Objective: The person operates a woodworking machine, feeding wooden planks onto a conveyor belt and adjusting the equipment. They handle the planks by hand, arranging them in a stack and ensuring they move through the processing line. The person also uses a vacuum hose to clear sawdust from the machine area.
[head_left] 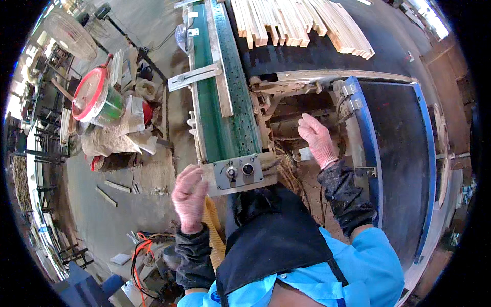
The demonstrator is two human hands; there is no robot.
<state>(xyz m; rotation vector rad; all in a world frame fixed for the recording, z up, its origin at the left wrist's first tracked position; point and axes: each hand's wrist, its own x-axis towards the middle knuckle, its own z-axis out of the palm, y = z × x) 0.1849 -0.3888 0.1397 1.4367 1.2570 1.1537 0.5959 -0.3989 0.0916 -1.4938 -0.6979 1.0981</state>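
Note:
My left hand (189,198), in a pinkish knit glove, hovers at the left end of a grey control panel (238,172) with a knob and a black button. Its fingers are loosely bent and apart, with nothing seen in them. My right hand (317,139), gloved alike, is raised to the right of the machine, fingers loosely extended and holding nothing. Beyond the panel runs a green conveyor bed (217,123). A wooden strip (223,92) lies lengthwise along it, under a slotted metal bracket (195,77) set crosswise.
Several pale wooden strips (296,23) lie side by side on a dark table at the far side. A blue-edged dark panel (401,153) stands on the right. Left of the conveyor are a red-rimmed bucket (106,105) and a fan (70,35). A yellow hose (215,230) hangs below the panel.

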